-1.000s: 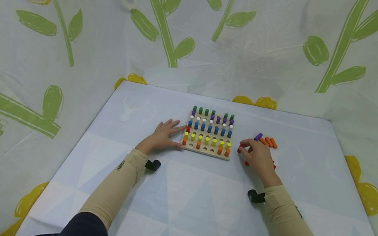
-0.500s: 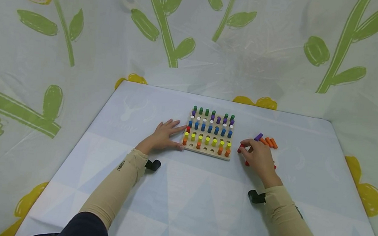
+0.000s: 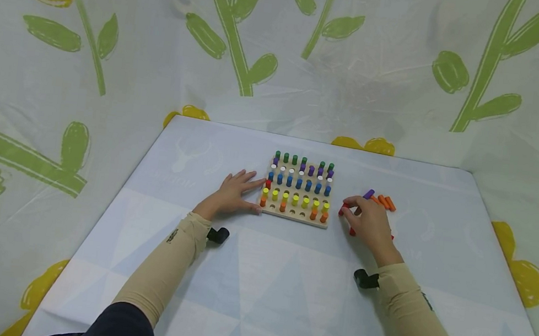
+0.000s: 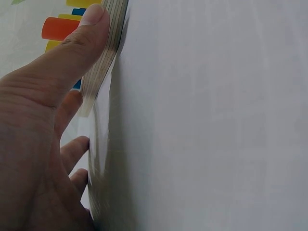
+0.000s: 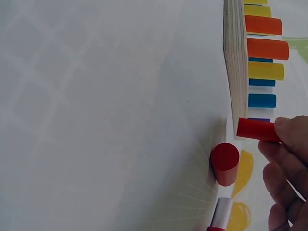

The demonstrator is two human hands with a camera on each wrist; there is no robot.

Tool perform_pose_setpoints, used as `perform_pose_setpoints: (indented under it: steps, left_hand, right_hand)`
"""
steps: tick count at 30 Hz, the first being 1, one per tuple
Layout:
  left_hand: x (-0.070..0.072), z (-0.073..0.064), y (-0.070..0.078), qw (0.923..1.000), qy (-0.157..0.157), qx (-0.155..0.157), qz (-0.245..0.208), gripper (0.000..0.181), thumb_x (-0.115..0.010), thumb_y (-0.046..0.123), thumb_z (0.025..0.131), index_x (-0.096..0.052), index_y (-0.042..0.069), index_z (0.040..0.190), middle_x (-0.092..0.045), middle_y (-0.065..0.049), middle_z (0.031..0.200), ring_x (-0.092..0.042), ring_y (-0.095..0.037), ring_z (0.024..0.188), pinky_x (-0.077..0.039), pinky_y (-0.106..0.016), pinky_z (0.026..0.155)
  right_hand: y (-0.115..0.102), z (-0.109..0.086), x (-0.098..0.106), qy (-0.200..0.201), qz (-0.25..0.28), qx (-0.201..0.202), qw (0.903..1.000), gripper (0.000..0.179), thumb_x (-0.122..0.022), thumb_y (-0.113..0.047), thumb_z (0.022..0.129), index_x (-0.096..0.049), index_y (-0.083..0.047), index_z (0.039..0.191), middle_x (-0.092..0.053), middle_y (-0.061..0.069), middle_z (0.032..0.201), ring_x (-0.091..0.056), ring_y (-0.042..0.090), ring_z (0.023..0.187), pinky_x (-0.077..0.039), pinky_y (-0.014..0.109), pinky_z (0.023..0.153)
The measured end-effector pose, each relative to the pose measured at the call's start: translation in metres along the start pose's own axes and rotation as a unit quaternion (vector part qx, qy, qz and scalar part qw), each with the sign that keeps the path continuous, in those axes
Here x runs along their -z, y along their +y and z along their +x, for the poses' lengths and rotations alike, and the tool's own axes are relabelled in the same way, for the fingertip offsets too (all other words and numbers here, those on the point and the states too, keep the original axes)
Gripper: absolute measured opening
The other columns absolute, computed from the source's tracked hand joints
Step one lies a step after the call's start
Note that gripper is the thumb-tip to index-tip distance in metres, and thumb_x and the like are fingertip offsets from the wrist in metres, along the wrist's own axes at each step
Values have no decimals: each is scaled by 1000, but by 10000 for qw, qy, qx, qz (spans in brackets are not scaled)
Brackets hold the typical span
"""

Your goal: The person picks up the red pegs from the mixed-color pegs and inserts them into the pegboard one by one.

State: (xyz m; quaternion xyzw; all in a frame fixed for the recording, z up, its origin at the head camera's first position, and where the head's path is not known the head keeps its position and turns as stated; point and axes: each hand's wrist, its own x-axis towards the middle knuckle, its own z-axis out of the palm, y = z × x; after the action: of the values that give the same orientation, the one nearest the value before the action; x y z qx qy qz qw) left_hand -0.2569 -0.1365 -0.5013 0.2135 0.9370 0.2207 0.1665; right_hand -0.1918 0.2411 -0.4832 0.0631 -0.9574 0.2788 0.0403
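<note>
A wooden pegboard (image 3: 293, 219) stands on the table with rows of coloured pegs upright in it. My left hand (image 3: 232, 192) lies at its left side, fingers spread, with thumb and index finger against the edge. In the left wrist view the thumb (image 4: 86, 38) rests on the board's laminated side. To the right of the board, my right hand (image 3: 372, 224) pinches a red peg (image 5: 257, 129) between thumb and fingertips, just above the table. One red peg (image 3: 268, 183) stands in the board at the left end of its row, beside several bare holes.
Loose orange pegs (image 3: 387, 202) and a purple peg (image 3: 368, 194) lie beyond my right hand. Another red peg (image 5: 224, 163) lies under that hand, and more red shows behind it. The table (image 3: 274, 301) ends at patterned cloth walls.
</note>
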Motion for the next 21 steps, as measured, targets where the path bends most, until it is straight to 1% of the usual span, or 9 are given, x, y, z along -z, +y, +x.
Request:
perform_pose_setpoints:
  steps: [10,14,21]
  left_hand:
    - [0,0,-1,10000,12,-22,-25,94,-77,58,84,-31,29,161,-13,-7,171,3,-32,157,8,-55,123]
    - [0,0,-1,10000,9,-17,-69,94,-77,58,84,-32,29,161,-13,-7,171,3,-32,157,8,-55,123]
    - [0,0,0,10000,-8,-19,-15,94,-77,58,84,-31,29,161,-12,-7,171,3,-32,157,8,-55,124]
  right_hand:
    - [-4,1,2,23,-28,77,10000,26,-71,-21,97,-71,-4,118,-74,10,105,-63,24,88,-53,34,71]
    - [-7,2,3,25,-35,62,10000,27,-70,-21,98,-71,-4,119,-74,11,106,-61,25,89,-53,36,73]
    - [-10,3,4,-34,-46,-13,10000,28,-69,-21,98,-70,-5,120,-73,11,108,-60,26,92,-54,38,76]
